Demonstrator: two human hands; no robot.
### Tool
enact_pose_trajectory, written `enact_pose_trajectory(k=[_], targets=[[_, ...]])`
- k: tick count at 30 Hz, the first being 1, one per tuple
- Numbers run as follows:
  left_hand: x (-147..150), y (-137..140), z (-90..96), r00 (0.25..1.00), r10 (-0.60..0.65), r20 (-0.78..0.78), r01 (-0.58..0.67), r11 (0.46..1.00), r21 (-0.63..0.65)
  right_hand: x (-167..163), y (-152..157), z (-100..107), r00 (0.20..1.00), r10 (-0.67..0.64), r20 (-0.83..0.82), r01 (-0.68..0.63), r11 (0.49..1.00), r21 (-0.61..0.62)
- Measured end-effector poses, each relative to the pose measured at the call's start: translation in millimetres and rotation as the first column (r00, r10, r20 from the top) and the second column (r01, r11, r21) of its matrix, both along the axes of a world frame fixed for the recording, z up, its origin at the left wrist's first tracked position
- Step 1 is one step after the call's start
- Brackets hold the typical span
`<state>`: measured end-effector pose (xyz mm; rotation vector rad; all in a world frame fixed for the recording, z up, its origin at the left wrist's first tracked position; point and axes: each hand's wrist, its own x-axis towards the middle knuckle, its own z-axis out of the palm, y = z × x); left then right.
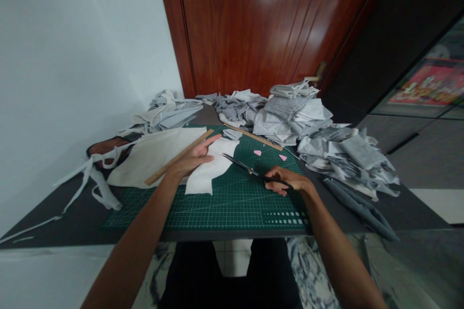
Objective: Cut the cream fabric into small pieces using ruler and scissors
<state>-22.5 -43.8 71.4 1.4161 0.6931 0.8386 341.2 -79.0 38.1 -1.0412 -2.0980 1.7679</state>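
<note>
- From my end, I have the right grip (281,179) closed around the handles of the black scissors (237,162); the blades reach out beyond it, to the left.
- I see the white fabric piece (203,176) just beside the left grip (195,158), on its right, over the green mat (232,210) on the counter (43,229).
- The left grip's thumb and index finger stand apart; I can't tell whether it pinches the fabric.
- The scissors point left and slightly away from the body, their tips over the white piece.
- The white piece's long axis slants from near left to far right.
- I count one pair of scissors, one such white piece, one larger off-white sheet (141,161), two wooden strips (159,174) and two pink pieces (257,153).
</note>
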Motion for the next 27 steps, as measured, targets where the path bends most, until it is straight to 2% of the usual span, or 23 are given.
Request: enact_pose_trajectory(k=[7,13,18,27], targets=[[0,0,-0.9,0.999,-0.038,0.032,0.038,0.999,0.012,-1,-1,1,0.999,0.029,0.019,-0.029,1.000,0.000],[8,-2,-4.6,0.993,-0.099,0.062,0.103,0.992,-0.069,-2,-2,3,0.999,0.030,0.016,-0.030,1.000,-0.003],[14,-5,-10.0,0.990,-0.103,0.094,0.112,0.988,-0.106,-3,-2,5,1.000,0.029,0.006,-0.028,1.000,-0.013],[18,-2,-18.5,0.982,-0.125,0.140,0.140,0.985,-0.105,-3,-2,4,0.999,0.024,0.022,-0.023,1.000,-0.018]])
